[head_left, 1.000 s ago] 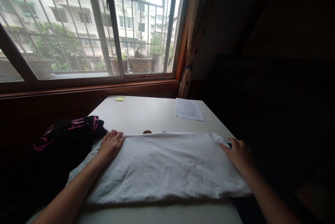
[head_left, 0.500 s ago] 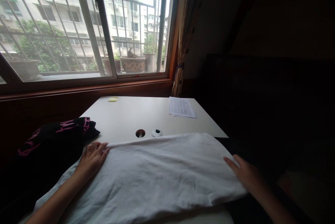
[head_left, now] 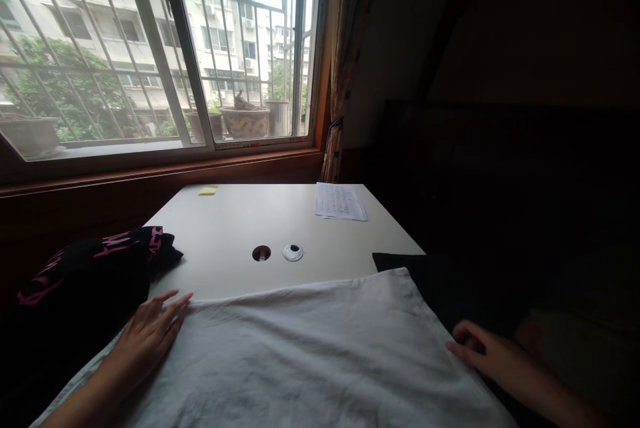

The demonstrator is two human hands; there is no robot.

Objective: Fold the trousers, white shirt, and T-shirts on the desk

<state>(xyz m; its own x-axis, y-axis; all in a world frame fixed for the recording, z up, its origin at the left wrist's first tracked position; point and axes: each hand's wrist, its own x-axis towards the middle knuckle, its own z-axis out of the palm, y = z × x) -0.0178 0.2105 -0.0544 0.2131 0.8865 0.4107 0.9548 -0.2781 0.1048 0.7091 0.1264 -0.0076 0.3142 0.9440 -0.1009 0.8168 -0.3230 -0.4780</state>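
A white cloth lies over the near part of the white table, with soft creases across it. My left hand rests flat on its upper left part, fingers spread and nothing held. At the right edge of the cloth, my right hand has its thumb and fingers curled together, pinching the cloth's edge. Beside my left hand lies a bunched black garment with pink lettering.
Printed papers and a yellow sticky note lie at the table's far side. A round hole and a white ring-shaped cap are mid-table. Something dark lies at the table's right edge. A barred window stands behind.
The cloth's far edge has come nearer to me and its right side is straighter. Both hands have moved nearer, the right one also outward. The view has shifted slightly.
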